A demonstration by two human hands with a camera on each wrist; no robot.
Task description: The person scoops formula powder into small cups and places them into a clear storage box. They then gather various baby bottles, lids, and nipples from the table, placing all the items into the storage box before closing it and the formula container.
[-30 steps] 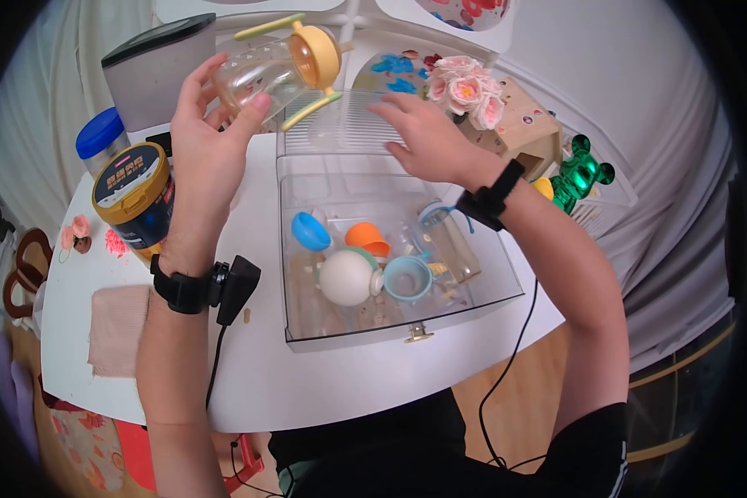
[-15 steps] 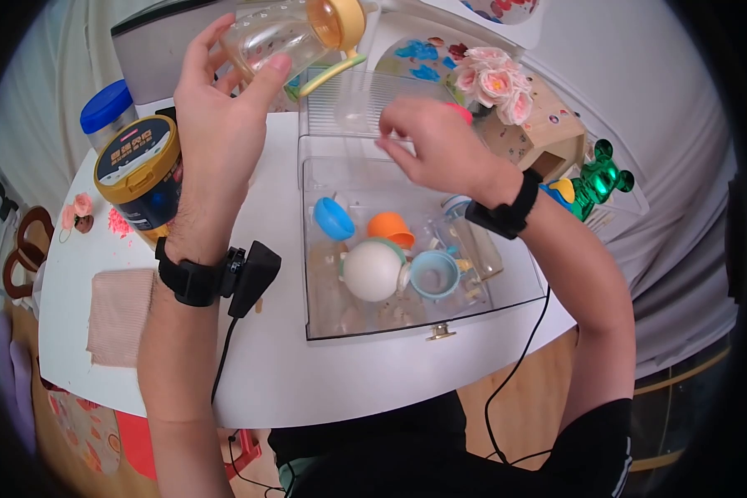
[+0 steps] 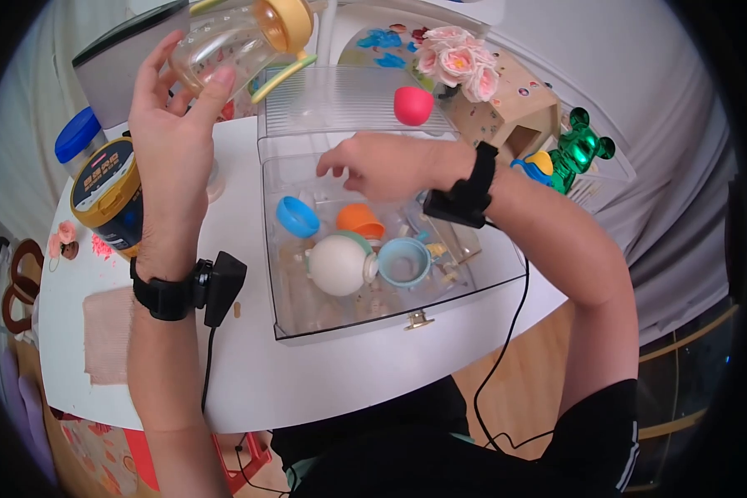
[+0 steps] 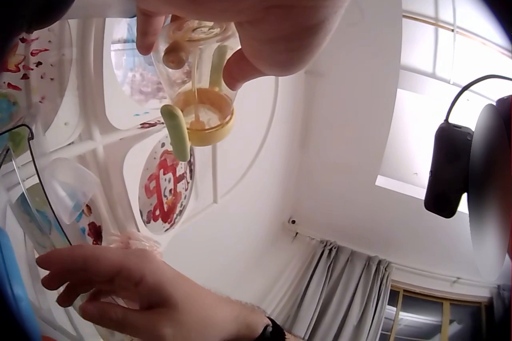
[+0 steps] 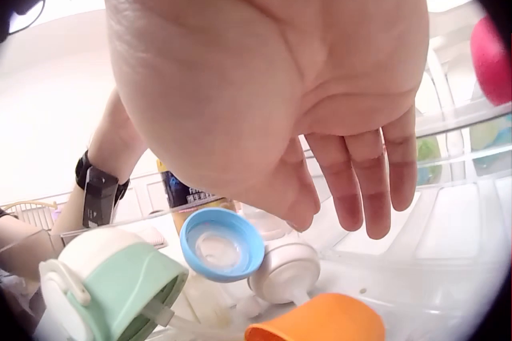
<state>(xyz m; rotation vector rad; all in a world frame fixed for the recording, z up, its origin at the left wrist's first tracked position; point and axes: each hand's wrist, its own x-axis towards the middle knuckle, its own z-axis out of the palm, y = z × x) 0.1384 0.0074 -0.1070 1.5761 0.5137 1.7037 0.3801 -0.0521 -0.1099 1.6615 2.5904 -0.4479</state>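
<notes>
My left hand [image 3: 174, 137] grips a clear bottle [image 3: 220, 51] with a yellow collar and yellow-green handles, raised and tilted at the back left. In the left wrist view the bottle's yellow collar [image 4: 206, 123] points downward between thumb and fingers. My right hand [image 3: 386, 166] hovers over the back of a clear box [image 3: 295, 328], palm down, fingers loosely bent, holding nothing. Below it lie a blue cap [image 3: 297, 217], an orange cup [image 3: 360, 222], a white dome lid with green trim [image 3: 338, 266] and a light blue ring-shaped part [image 3: 404, 261].
A red cup [image 3: 412, 106] sits on the ridged clear panel [image 3: 324, 100] behind the box. Pink flowers [image 3: 458, 62], a wooden box [image 3: 510, 104] and a green bear figure [image 3: 581, 153] stand right. At left are a yellow-lidded tub [image 3: 108, 195] and a folded cloth [image 3: 108, 336].
My right hand has come down and forward from the ridged panel to over the box's contents. The red cup, partly hidden behind it half a second ago, now shows fully. The left hand still holds the bottle.
</notes>
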